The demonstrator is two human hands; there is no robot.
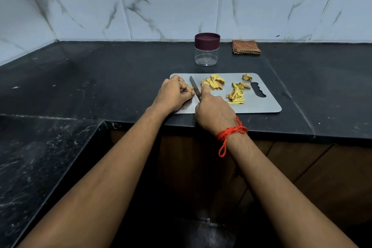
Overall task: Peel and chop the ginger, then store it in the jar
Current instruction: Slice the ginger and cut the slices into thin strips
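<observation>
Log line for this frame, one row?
phase: chopping | left hand: holds ginger | right hand: grips knife | jar: lidded, empty | board: slices, strips

The black counter (100,78) carries a cutting board (259,105), a lidded jar (206,54) and a folded cloth (246,47).

A folded checked cloth (246,47) lies on the black counter (100,78) near the marble-tiled wall (161,2).

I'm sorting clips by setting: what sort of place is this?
Most likely a home kitchen: dark stone counter, tiled wall behind it, and a chopping board with cut ginger.
</observation>
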